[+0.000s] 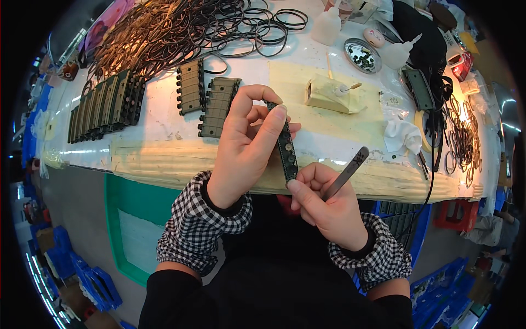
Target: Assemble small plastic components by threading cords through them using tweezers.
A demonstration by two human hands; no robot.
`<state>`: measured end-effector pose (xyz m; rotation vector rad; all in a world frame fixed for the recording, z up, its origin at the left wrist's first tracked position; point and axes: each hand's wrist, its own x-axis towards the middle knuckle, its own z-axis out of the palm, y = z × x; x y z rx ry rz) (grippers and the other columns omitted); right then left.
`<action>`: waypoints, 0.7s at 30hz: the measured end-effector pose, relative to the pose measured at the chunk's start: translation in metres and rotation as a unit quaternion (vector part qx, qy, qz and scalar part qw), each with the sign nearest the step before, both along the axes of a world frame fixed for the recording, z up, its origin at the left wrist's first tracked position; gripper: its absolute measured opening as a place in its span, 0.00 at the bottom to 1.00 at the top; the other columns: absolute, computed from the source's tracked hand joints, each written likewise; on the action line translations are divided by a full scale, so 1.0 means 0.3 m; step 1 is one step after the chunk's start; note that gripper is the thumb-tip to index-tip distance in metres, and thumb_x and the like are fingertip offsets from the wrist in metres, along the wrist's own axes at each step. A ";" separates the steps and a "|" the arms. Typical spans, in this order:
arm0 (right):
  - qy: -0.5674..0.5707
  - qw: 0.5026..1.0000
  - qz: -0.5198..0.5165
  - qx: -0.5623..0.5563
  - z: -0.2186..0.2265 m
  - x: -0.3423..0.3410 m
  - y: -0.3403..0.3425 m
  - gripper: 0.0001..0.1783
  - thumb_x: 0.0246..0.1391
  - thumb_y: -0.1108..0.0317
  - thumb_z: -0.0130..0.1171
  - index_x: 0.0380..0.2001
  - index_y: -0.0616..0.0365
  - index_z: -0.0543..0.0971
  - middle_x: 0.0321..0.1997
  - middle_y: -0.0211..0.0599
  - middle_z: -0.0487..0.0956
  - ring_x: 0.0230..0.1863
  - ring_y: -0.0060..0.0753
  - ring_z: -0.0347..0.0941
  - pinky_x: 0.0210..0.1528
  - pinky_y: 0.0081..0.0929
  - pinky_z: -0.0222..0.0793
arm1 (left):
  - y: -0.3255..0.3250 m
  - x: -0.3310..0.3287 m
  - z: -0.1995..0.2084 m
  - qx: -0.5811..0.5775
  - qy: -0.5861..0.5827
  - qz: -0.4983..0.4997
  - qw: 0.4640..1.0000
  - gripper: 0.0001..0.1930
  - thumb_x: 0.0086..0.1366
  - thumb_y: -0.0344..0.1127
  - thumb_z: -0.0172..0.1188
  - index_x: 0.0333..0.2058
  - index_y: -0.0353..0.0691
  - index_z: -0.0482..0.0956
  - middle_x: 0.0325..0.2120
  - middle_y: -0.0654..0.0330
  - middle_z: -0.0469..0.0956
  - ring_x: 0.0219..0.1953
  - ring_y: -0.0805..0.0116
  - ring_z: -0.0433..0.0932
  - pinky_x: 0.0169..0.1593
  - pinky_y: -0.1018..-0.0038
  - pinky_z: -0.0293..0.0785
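Note:
A dark green ribbed plastic panel [287, 148], turned edge-on with round studs along its side, is held above the table's front edge. Its upper end is pinched between the thumb and fingers of my left hand [241, 142]. At the lower end, my right hand [331, 205] grips the panel with thumb and fingertips. Grey metal tweezers [348, 172] are also tucked in my right hand, pointing up and right. Two similar ribbed panels, an olive one [220, 104] and a browner one [190, 88], lie just beyond my left hand.
More panels [104, 107] stand in a row at left, before a heap of dark loops [164, 33]. A yellow taped block [334, 96], a metal dish [362, 55] of small green pieces and a white squeeze bottle [327, 26] sit farther back. Below is a green bin [112, 219].

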<state>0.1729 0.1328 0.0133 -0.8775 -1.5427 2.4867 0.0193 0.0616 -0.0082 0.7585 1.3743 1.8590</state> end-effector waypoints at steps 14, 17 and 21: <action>0.017 0.999 0.019 -0.035 -0.002 0.032 0.006 0.07 0.61 0.71 0.51 0.37 0.65 0.70 0.26 0.39 0.77 0.15 0.12 0.59 0.16 0.09 0.53 | -0.007 0.008 0.009 -0.005 0.001 0.014 1.000 0.08 0.70 0.32 0.46 0.46 0.41 0.62 0.33 0.58 0.75 0.40 0.65 0.80 0.45 0.73 0.78; -0.013 0.999 0.029 0.009 0.000 0.025 0.012 0.07 0.61 0.70 0.51 0.37 0.65 0.70 0.26 0.38 0.77 0.15 0.12 0.59 0.16 0.10 0.54 | 0.002 0.015 0.008 0.011 -0.023 0.026 0.999 0.09 0.68 0.31 0.50 0.45 0.40 0.64 0.28 0.63 0.70 0.34 0.77 0.74 0.44 0.77 0.77; -0.009 0.998 0.034 0.052 -0.012 0.021 0.005 0.07 0.62 0.69 0.51 0.36 0.63 0.70 0.26 0.36 0.77 0.15 0.12 0.59 0.17 0.09 0.55 | 0.001 0.021 0.022 0.017 -0.043 0.036 0.998 0.09 0.68 0.30 0.51 0.45 0.39 0.65 0.27 0.66 0.67 0.31 0.83 0.71 0.44 0.79 0.76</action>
